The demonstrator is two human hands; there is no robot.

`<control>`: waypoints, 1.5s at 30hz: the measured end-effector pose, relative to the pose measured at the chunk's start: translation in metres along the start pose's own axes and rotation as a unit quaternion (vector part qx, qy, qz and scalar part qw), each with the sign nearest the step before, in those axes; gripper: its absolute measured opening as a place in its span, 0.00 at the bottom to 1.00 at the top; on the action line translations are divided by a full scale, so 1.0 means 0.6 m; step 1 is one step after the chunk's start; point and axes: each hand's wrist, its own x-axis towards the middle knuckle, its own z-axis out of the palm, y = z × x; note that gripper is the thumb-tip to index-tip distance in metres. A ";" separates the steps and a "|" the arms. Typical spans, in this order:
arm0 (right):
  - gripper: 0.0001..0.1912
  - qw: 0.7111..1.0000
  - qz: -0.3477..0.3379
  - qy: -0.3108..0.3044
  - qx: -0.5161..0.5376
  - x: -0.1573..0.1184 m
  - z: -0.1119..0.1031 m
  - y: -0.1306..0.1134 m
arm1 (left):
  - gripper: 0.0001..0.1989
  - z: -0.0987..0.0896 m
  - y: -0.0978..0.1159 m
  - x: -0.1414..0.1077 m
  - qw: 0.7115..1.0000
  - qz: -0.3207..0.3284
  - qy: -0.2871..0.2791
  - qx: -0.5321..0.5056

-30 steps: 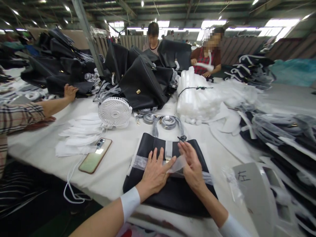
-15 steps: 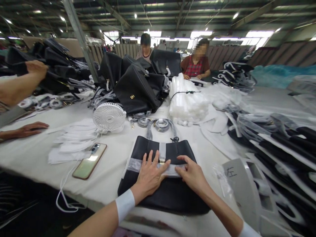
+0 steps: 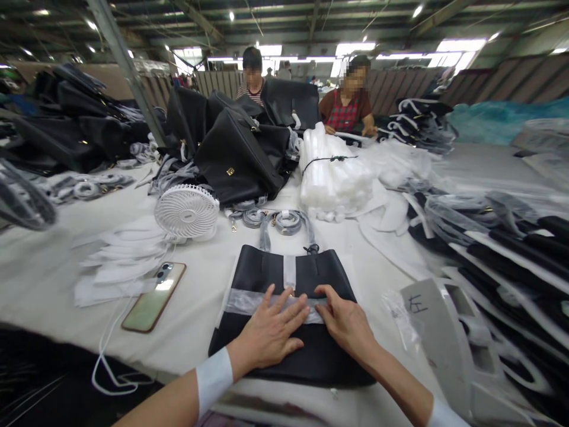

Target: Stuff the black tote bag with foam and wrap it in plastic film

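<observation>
A black handbag (image 3: 302,359) lies flat in front of me on the white-covered table. Clear film (image 3: 243,300) runs across it as a band, and a short wrapped strap (image 3: 290,270) reaches down its middle to a small gold-coloured clasp. My left hand (image 3: 271,329) rests on the bag and the film, fingers stretched out, partly covering the band. On the band's right end, my right hand (image 3: 349,323) touches the film with bent fingers, index finger and thumb apart. Wrapped handles (image 3: 265,231) stick out beyond the bag's top edge.
Left of the bag are a phone (image 3: 154,296), white sheets (image 3: 120,255) and a small white fan (image 3: 186,210). Black bags (image 3: 242,157) and bundled white foam (image 3: 333,178) stand behind. A grey holder (image 3: 438,332) and wrapped straps (image 3: 502,255) lie right. Two people (image 3: 344,110) work opposite.
My left hand has slid slightly down and left, its fingers now pointing more to the right. A co-worker's arms have left the left side, where a blurred wrapped loop now shows.
</observation>
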 end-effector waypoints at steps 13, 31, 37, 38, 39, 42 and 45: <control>0.16 0.998 0.001 0.018 -0.064 -0.008 -0.025 0.001 | 0.40 0.020 0.098 0.030 0.990 -0.098 -0.006 -0.102; 0.15 0.953 0.111 0.278 0.044 -0.183 -0.144 0.108 | 0.35 0.083 0.100 0.016 0.988 -0.041 0.138 0.051; 0.26 0.853 0.415 0.266 0.171 -0.278 -0.216 0.229 | 0.33 0.081 0.102 0.014 0.992 -0.051 0.109 0.031; 0.27 0.857 0.411 0.245 0.191 -0.282 -0.211 0.234 | 0.33 0.079 0.102 0.014 0.992 -0.052 0.107 0.031; 0.28 0.858 0.409 0.229 0.210 -0.283 -0.205 0.236 | 0.33 0.078 0.102 0.013 0.992 -0.053 0.106 0.030; 0.29 0.854 0.404 0.210 0.254 -0.279 -0.190 0.232 | 0.33 0.078 0.102 0.012 0.992 -0.050 0.109 0.032; 0.28 0.847 0.396 0.208 0.288 -0.275 -0.190 0.230 | 0.33 0.081 0.101 0.012 0.992 -0.047 0.111 0.036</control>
